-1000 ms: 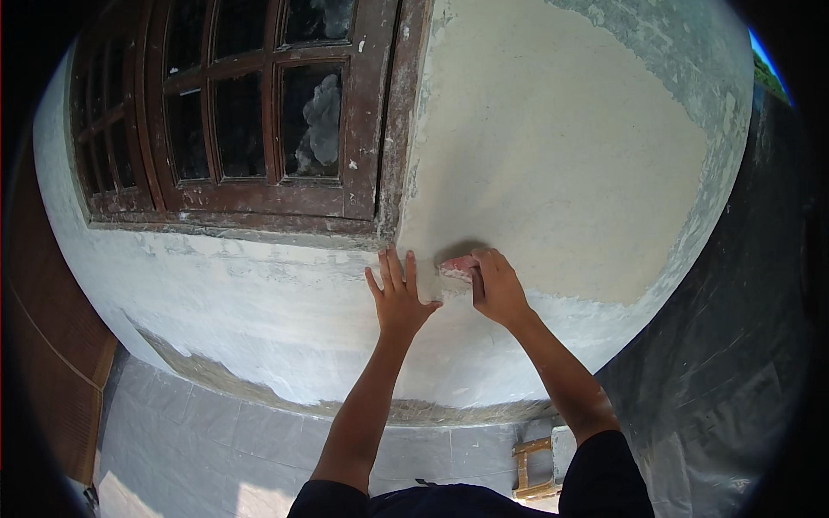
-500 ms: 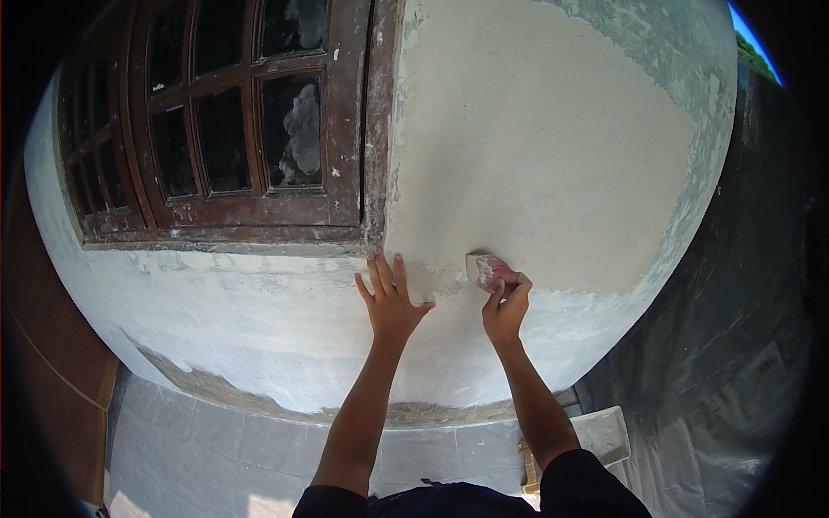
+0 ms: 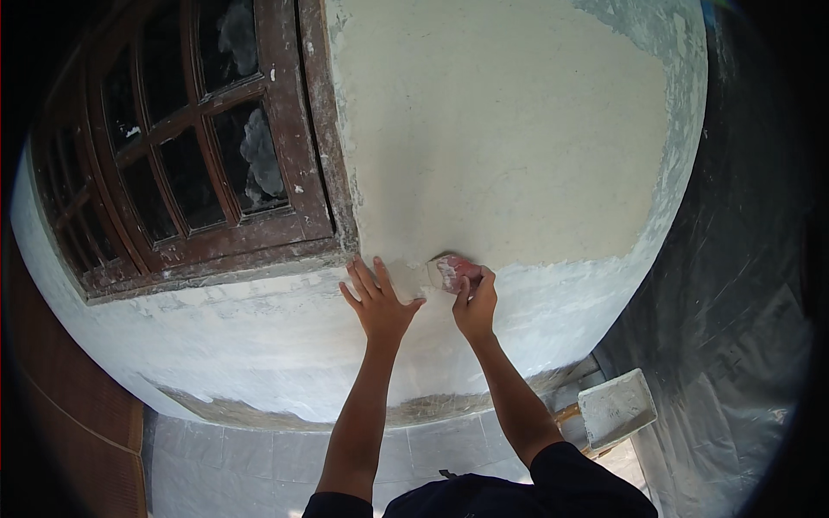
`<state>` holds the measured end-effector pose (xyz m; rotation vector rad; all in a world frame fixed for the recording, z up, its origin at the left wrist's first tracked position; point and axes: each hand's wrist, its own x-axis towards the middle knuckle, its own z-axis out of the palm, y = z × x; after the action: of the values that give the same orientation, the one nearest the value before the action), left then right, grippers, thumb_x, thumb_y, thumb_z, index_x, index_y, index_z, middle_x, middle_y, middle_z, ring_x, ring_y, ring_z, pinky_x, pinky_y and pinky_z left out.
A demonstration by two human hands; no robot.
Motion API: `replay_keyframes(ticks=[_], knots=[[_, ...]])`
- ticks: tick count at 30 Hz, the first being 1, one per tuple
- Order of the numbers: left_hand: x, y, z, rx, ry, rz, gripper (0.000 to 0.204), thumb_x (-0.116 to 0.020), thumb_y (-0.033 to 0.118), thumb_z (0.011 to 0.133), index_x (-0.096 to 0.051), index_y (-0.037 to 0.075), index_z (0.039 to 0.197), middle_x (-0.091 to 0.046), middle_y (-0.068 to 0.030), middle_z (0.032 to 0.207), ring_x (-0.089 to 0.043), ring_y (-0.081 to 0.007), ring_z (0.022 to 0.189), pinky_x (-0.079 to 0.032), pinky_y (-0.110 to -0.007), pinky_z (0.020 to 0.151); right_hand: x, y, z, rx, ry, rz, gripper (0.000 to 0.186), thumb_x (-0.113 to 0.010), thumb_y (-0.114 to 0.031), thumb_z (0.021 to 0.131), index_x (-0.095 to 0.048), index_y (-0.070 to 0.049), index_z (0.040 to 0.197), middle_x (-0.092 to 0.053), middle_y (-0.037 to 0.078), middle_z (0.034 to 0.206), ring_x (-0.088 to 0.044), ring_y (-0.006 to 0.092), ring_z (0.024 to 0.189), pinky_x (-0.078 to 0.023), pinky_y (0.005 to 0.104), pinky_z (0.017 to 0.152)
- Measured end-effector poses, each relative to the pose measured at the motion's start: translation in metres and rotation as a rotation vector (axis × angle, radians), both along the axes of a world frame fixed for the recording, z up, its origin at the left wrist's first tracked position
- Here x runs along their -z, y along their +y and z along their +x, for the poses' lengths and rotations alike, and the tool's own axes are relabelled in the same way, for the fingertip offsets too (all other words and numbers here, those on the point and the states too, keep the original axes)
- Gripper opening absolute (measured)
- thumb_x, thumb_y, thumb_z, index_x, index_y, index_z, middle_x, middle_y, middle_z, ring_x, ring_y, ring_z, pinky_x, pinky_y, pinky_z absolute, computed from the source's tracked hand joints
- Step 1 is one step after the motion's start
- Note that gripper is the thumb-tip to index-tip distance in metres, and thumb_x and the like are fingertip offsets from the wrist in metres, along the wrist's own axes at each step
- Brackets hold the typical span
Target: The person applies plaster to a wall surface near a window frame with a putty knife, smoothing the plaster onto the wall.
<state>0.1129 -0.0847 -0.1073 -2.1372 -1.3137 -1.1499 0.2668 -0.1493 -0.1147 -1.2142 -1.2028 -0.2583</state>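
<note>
My right hand (image 3: 476, 306) pinches a red, plaster-smeared putty scraper (image 3: 450, 272) between thumb and fingers. Its blade rests against the wall (image 3: 509, 155), close to the lower edge of a large cream-coloured coat. To its left, my left hand (image 3: 380, 309) lies on the wall with fingers spread, holding nothing. Its fingertips reach just below the lower right corner of a brown wooden window frame (image 3: 345, 250). A narrow strip of wall separates my left thumb from the scraper. Below the cream coat the wall is whitish and streaky.
A plaster-stained white tray (image 3: 617, 406) stands low at the right, beside a piece of wood (image 3: 567, 414). Dark plastic sheeting (image 3: 725, 276) spreads along the right. Brown woven-looking panels (image 3: 78, 414) border the left. Grey paving (image 3: 250, 457) runs below the wall.
The view has shifted and tilted, so the window sits further left and lower. My right hand and the scraper have come closer to my left hand, which stays spread on the wall.
</note>
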Motion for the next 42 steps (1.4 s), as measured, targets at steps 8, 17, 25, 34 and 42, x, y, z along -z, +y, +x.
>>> replay_keyframes(ticks=[8,17,25,34,42], knots=[[0.000,-0.001,0.002,0.010,-0.010,0.004,0.136,-0.082,0.062,0.054,-0.005,0.000,0.147,-0.008,-0.0351,0.149,-0.010,-0.0507,0.140,-0.015,-0.069,0.105,-0.002,-0.003,-0.002,-0.009,0.014,-0.014,0.030,-0.053,-0.003,0.092,-0.040,0.009,0.116,-0.061,0.022,0.092,-0.066,0.0318,0.082,-0.051,0.0375,0.072],[-0.001,-0.001,0.000,-0.010,-0.013,-0.012,0.133,-0.081,0.064,0.054,-0.012,-0.001,0.148,-0.010,-0.0352,0.150,-0.010,-0.0479,0.141,-0.015,-0.068,0.106,0.004,-0.001,-0.005,0.072,0.081,0.057,0.028,-0.053,-0.001,0.091,-0.041,0.008,0.114,-0.060,0.018,0.089,-0.064,0.0277,0.078,-0.050,0.0347,0.071],[0.000,-0.001,-0.001,-0.001,0.005,-0.025,0.137,-0.083,0.061,0.053,-0.003,0.000,0.147,-0.007,-0.0352,0.149,-0.008,-0.0511,0.140,-0.015,-0.069,0.104,0.009,0.006,-0.012,0.071,-0.018,0.073,0.027,-0.053,0.000,0.090,-0.042,0.007,0.114,-0.061,0.016,0.090,-0.065,0.0228,0.080,-0.051,0.0303,0.070],[-0.002,-0.001,-0.001,0.007,0.002,-0.014,0.136,-0.083,0.060,0.054,-0.004,-0.001,0.147,-0.006,-0.0352,0.149,-0.008,-0.0509,0.140,-0.015,-0.069,0.104,-0.006,0.004,-0.018,0.105,-0.125,0.046,0.030,-0.054,0.003,0.089,-0.043,0.008,0.116,-0.061,0.018,0.089,-0.065,0.0252,0.078,-0.051,0.0315,0.067],[0.000,0.000,-0.003,0.010,0.004,-0.012,0.134,-0.082,0.062,0.054,-0.007,-0.002,0.146,-0.007,-0.0359,0.148,-0.009,-0.0511,0.140,-0.016,-0.069,0.104,-0.001,0.007,-0.027,0.065,-0.035,0.154,0.029,-0.052,0.002,0.090,-0.042,0.008,0.116,-0.059,0.018,0.091,-0.064,0.0237,0.074,-0.051,0.0305,0.066]])
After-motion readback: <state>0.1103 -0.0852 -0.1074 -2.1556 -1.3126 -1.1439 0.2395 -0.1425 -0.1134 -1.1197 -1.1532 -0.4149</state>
